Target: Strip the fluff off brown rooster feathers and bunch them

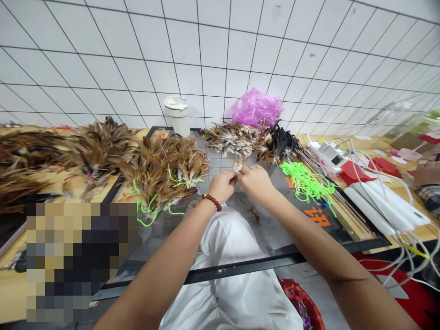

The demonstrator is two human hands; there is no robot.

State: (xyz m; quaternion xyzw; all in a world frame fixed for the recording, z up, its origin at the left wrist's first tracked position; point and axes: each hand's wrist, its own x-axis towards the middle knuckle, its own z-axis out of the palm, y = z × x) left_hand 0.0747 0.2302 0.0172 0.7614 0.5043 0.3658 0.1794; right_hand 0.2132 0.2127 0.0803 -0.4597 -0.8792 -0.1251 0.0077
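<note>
My left hand [221,187], with a dark red bead bracelet [213,202] at its wrist, meets my right hand [255,181] over the middle of the table. Fingers of both are closed in a pinch on a small pale brown feather bunch [239,162], whose tips stick out beyond the fingertips. My fingers hide its lower end. To the left lies a large heap of brown feather bunches [161,167], some with bright green cords. Beyond the hands is a pile of brown and white feathers [233,140], beside black feathers [283,141]. A tangle of green cord [307,181] lies to the right.
A white lidded cup [178,117] and a pink plastic bag [257,107] stand against the tiled wall. White power strips [388,206] with loose cables lie at right, near another person's hand [427,174]. More brown feathers [99,149] cover the left side. A red basket [302,300] sits below.
</note>
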